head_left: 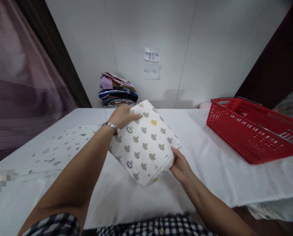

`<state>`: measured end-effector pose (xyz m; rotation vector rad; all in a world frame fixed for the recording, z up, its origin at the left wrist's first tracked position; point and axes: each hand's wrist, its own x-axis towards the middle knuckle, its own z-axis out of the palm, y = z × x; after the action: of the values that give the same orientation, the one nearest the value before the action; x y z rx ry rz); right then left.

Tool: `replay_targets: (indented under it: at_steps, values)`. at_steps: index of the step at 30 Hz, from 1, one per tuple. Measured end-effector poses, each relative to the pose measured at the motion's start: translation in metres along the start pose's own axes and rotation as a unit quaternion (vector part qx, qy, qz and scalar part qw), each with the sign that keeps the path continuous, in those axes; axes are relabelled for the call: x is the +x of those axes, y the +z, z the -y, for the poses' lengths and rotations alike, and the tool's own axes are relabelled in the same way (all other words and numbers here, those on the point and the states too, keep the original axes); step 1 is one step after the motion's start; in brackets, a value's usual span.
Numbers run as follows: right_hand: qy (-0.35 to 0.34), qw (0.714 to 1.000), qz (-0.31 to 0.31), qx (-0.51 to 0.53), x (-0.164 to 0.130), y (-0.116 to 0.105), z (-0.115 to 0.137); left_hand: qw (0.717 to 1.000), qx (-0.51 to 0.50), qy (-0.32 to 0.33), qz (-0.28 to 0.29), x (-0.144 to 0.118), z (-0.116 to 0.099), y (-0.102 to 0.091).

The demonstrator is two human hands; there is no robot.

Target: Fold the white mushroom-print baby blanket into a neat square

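A folded white cloth (146,141) printed with grey-beige mushrooms, a few of them yellow, green or purple, is held tilted above the white-covered table. My left hand (123,117), with a silver bracelet at the wrist, grips its upper left edge, thumb lying on top. At the lower right corner, my right hand (181,165) pinches the folded layers, the thumb on the printed face and the other fingers underneath, out of sight. Left of my forearm, another white cloth (60,147) with a sparse dark print lies flat on the table.
A red plastic basket (244,141) with metal handles stands at the right. Beyond the table's far edge is a stack of folded clothes (118,91). Paper labels (151,70) hang on the white wall, and a pinkish curtain (21,82) covers the left side.
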<state>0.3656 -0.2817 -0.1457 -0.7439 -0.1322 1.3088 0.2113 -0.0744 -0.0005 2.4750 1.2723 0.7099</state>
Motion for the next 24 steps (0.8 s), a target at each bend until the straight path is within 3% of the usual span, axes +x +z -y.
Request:
replay_targets:
  at_steps: [4,6,8,10,13,15,17,21,24]
  values:
    - [-0.059,0.996,-0.025,0.064,0.034,-0.004,-0.004,0.996,0.063,0.061,-0.012,0.054,-0.022,0.031]
    - [-0.029,0.996,-0.054,0.065,0.047,-0.015,-0.006,0.993,0.055,0.103,-0.005,0.068,-0.025,0.061]
    - [0.029,0.997,-0.07,0.033,0.049,-0.032,-0.008,0.992,0.019,0.123,0.027,0.065,-0.019,0.095]
    - [0.064,0.995,-0.073,-0.003,0.039,-0.053,-0.009,0.989,-0.016,0.136,0.051,0.044,-0.005,0.126]
    - [0.072,0.995,-0.06,-0.037,0.01,-0.077,-0.005,0.983,-0.044,0.156,0.082,-0.01,0.019,0.162]
    - [0.041,0.995,-0.051,-0.081,-0.006,-0.086,0.003,0.982,-0.063,0.157,0.083,-0.049,0.031,0.176]
    - [-0.036,0.986,-0.052,-0.156,-0.011,-0.09,0.014,0.981,-0.075,0.165,0.07,-0.08,0.037,0.186]
    - [-0.227,0.912,-0.091,-0.329,0.017,-0.093,0.041,0.98,-0.062,0.187,0.024,-0.11,0.04,0.194]
    - [-0.252,0.841,-0.134,-0.46,0.052,-0.094,0.056,0.984,-0.039,0.175,0.0,-0.113,0.042,0.195]
